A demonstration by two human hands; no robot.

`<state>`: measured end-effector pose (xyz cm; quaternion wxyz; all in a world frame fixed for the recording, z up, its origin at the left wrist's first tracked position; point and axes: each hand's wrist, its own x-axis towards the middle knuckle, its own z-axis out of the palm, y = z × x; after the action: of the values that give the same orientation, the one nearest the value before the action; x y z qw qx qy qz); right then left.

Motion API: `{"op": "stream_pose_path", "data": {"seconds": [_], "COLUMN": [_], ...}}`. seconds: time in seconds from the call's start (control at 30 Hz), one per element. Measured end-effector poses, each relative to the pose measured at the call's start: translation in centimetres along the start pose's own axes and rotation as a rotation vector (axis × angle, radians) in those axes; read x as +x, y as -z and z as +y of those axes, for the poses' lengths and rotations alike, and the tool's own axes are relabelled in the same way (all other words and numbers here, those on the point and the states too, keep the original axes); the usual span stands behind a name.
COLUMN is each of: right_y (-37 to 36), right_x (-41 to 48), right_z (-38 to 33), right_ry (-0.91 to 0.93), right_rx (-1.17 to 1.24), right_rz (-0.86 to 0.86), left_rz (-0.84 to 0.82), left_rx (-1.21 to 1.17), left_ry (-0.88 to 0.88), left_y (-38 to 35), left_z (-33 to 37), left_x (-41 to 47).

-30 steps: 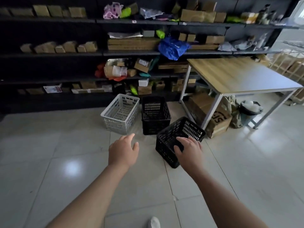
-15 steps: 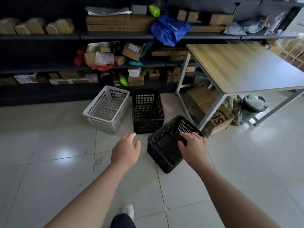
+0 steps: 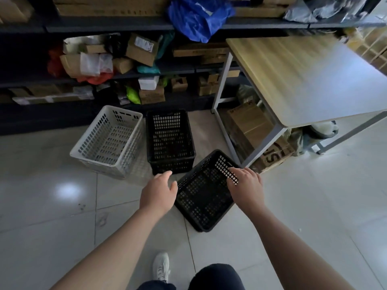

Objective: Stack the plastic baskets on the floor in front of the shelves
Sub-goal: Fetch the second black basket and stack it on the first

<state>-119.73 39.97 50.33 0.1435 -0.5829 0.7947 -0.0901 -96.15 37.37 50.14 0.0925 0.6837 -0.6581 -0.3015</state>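
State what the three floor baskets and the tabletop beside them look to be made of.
White basket, far black basket and near black basket: likely moulded plastic, matte, judging by the uniform slotted grid walls. Tabletop: wood-look surface with light grain lines and a dull sheen, probably laminate rather than solid wood; its legs look like painted metal.

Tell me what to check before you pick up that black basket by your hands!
1. Both hands at the near black basket: ok, left hand is beside its left rim and right hand is over its right rim.
2. Firm hold: not ok, fingers are not yet closed on it.
3. Basket empty: ok, nothing shows inside.
4. Far black basket empty to take it: ok.
5. Clear of the table leg: cannot tell, its far corner is close.
6. White basket out of the way: ok, it stands to the left.
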Motion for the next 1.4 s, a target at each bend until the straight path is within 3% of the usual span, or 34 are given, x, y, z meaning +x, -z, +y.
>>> {"op": "stream_pose_path", "data": {"seconds": [0.2, 0.6, 0.87, 1.07, 1.23, 1.4], "right_y": [-1.2, -8.8, -19.5, -28.8, -34.9, -39.1], "right_x": [8.6, 24.5, 29.8, 32.3, 35.5, 38.4], "right_z": [4.0, 16.7, 23.7, 28.5, 30.9, 33.0], "right_ry": [0.093, 0.389, 0.419, 0.378, 0.337, 0.184], "right_rx": [-0.021, -0.14, -0.143, -0.122, -0.18, -0.14], "right_rz": [-0.078, -0.336, -0.411, -0.4, -0.397, -0.404], "left_rz": [0.009, 0.098, 0.026, -0.021, 0.032, 0.097], "left_rx": [0.042, 0.11, 0.118, -0.033, -0.153, -0.236], "left_ry": [0.067, 0.385, 0.565, 0.708, 0.777, 0.974], "left_y": [-4.4, -20.0, -31.8, -40.7, -45.9, -49.6], "left_z": [3.2, 7.9, 2.0, -3.7, -8.9, -12.6], "left_x": [5.2, 11.8, 13.6, 15.3, 17.2, 19.2]}}
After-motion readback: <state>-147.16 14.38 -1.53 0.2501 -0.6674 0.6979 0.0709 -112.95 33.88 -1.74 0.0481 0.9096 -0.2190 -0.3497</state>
